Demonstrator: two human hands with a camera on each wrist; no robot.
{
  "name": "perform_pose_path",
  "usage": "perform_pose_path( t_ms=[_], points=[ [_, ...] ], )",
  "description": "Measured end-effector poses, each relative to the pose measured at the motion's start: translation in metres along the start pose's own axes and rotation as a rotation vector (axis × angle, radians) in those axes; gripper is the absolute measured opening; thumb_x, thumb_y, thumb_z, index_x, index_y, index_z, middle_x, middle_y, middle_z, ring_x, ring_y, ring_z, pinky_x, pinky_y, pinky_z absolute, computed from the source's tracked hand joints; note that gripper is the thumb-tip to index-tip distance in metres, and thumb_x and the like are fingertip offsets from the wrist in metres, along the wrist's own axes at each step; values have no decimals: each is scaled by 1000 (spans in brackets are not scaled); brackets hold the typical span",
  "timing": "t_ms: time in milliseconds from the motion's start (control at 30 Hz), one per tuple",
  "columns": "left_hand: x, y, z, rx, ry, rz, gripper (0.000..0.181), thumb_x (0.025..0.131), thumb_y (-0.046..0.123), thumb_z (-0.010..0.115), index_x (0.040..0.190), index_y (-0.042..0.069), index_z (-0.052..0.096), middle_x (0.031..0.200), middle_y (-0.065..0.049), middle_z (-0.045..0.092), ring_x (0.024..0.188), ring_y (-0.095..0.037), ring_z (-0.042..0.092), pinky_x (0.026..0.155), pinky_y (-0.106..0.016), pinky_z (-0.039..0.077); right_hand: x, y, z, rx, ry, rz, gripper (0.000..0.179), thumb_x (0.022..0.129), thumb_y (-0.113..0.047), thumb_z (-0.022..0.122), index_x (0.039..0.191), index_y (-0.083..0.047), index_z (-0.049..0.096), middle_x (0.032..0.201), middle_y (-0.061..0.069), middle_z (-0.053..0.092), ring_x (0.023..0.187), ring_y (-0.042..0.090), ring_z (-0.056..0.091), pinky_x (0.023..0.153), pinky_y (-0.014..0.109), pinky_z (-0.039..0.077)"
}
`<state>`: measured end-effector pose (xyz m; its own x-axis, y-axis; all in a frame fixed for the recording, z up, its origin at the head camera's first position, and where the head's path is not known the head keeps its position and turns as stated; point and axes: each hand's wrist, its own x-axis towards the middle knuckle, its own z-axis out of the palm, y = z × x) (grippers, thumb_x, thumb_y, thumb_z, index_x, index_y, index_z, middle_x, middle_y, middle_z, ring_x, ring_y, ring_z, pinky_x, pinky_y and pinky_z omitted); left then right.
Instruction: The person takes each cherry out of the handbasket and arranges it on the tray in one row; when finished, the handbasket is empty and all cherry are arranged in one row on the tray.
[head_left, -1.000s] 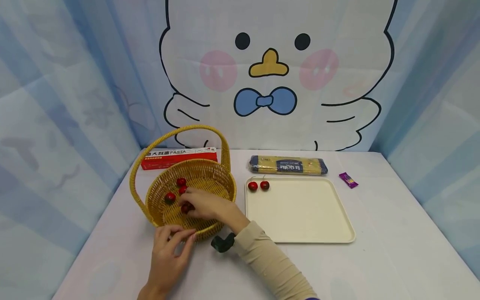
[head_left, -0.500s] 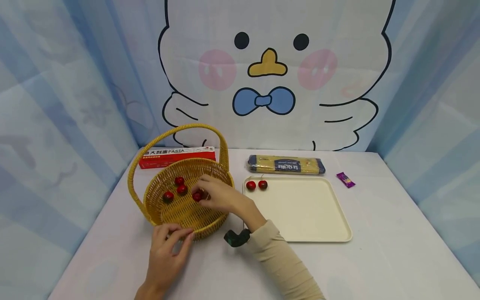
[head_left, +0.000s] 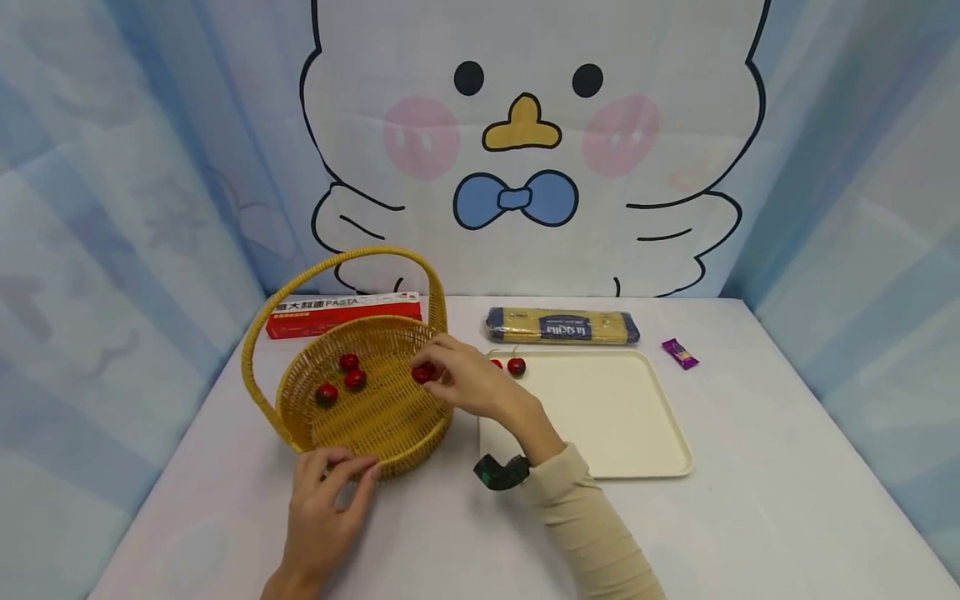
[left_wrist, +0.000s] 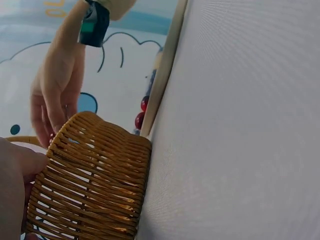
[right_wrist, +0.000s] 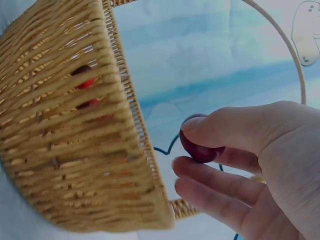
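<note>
My right hand (head_left: 476, 379) pinches a dark red cherry (right_wrist: 200, 147) between thumb and fingers. In the head view it hovers at the right rim of a yellow wicker basket (head_left: 375, 425); the right wrist view shows the cherry clear above the rim. Farther left inside the basket lie three cherries (head_left: 355, 380). At the basket's near rim, my left hand (head_left: 322, 512) holds on with thumb and fingertips, its thumb (left_wrist: 32, 162) against the weave. Two more cherries (head_left: 517, 367) sit in the back left corner of a cream tray (head_left: 600, 425), one partly hidden by my right hand.
Behind the basket is a red pasta box (head_left: 341, 317), and the tall basket handle (head_left: 341, 260) arches up in front of it. A spaghetti packet (head_left: 562, 326) lies behind the tray. To the tray's right lies a small purple-wrapped sweet (head_left: 679, 353).
My right hand has lifted a cherry from the basket floor and carried it rightward to the rim. My left hand stays at the near rim. The head view has shifted slightly.
</note>
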<state>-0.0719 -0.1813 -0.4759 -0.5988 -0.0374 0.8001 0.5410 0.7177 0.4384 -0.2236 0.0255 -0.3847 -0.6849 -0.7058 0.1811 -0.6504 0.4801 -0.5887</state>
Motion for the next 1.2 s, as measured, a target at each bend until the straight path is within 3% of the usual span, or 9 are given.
perform_pose_path(
  t_ms=[133,267,433,767,1200],
  points=[
    [-1,0,-1,8,-13,-12,27,95,29,69,89,4,78,92,-5,59,90,-20,47,74,-23,34,-10,4,-4,-14,58,-12,29,94,-9,68,124,-11,65,123,4,59,100,16,60,88,35,57],
    [-1,2,-1,18,-29,-27,11,82,11,80,89,3,78,92,-5,59,91,-19,46,75,-22,34,-17,10,-10,-25,100,-7,29,94,-10,69,123,-12,65,121,4,60,98,16,61,85,37,57],
    [0,3,0,29,-41,-38,20,70,-1,83,89,2,78,92,-5,58,91,-19,45,76,-22,33,-25,19,-17,-34,131,31,29,94,-12,69,123,-12,65,120,3,61,98,16,62,84,37,57],
    [0,5,-2,44,-57,-79,17,72,0,83,88,1,77,92,-5,58,92,-18,45,77,-22,33,-34,40,-25,-49,194,110,31,92,-11,72,122,-10,64,116,5,62,97,17,64,82,29,56],
    [0,6,-3,52,-76,-108,16,74,1,82,89,1,77,92,-5,57,93,-18,44,77,-22,33,-44,73,-34,-23,253,235,32,91,-9,71,122,-8,64,123,11,58,101,24,64,86,39,56]
  ],
)
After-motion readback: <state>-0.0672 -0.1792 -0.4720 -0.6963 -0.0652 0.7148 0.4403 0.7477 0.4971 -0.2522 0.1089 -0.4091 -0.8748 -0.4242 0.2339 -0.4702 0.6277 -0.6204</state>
